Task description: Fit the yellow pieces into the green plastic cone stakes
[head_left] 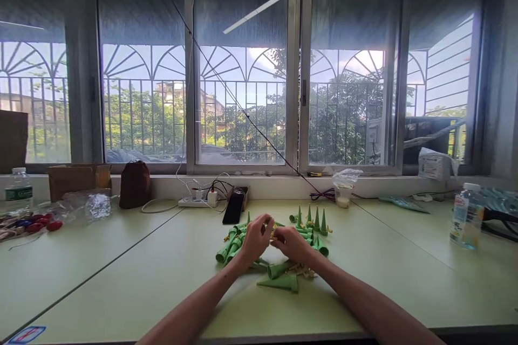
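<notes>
My left hand [254,240] and my right hand [292,243] meet over a heap of green plastic cones [234,245] on the pale green table [121,269]. Both hands have their fingers pinched together around a small yellowish piece [272,229] held between them. More green cones lie just under my wrists [283,276]. Several cones stand upright [311,218] behind the hands. Small pale yellow parts [301,269] lie among the cones near my right wrist.
A black phone [233,207] leans by a white power strip [196,200] with cables. Brown pouch [135,184], cardboard box [79,179], water bottles [464,215] [18,190], a plastic bag with a cup [343,188], red and blue items [36,222] at far left. Windows behind.
</notes>
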The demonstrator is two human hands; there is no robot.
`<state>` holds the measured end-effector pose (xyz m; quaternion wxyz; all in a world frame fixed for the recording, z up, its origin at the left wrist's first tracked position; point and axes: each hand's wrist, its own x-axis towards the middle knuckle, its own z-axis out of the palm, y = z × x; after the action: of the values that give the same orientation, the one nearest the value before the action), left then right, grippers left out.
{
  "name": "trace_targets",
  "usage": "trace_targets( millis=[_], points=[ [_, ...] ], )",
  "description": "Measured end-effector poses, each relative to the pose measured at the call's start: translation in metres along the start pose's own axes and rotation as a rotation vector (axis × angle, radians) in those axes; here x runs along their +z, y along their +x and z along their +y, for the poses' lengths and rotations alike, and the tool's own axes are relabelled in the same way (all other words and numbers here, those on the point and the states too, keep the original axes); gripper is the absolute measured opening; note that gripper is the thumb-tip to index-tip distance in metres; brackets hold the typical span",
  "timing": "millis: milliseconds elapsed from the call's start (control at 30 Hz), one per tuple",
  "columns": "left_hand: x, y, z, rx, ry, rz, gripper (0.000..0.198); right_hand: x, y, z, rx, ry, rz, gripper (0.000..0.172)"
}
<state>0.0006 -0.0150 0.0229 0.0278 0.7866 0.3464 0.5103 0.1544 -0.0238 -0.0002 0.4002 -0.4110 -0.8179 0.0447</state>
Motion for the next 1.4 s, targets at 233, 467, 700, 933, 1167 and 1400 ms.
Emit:
trace_targets(
  millis=[233, 467, 700, 933, 1167, 1400],
  points=[
    [-0.002, 0.001, 0.003, -0.016, 0.0, -0.005, 0.026, 0.001, -0.001, 0.005, 0.035, -0.03, 0.01, 0.019],
    [0.0, 0.001, -0.003, -0.041, 0.041, -0.144, 0.014, 0.002, 0.0, 0.008, 0.083, -0.07, 0.053, 0.014],
    [0.0, 0.0, -0.003, -0.069, 0.054, -0.186, 0.017, 0.003, 0.001, 0.011, 0.096, -0.076, 0.068, 0.016],
    [-0.001, 0.0, -0.003, -0.065, 0.008, -0.212, 0.015, 0.001, 0.0, 0.008, 0.093, -0.073, 0.057, 0.018],
    [0.0, -0.002, -0.007, 0.003, 0.056, -0.22, 0.01, 0.001, 0.001, 0.009, 0.09, -0.091, 0.04, 0.019],
    [-0.003, -0.002, -0.006, 0.04, 0.058, -0.244, 0.008, 0.002, 0.001, 0.013, 0.055, -0.066, 0.045, 0.019]
  ],
)
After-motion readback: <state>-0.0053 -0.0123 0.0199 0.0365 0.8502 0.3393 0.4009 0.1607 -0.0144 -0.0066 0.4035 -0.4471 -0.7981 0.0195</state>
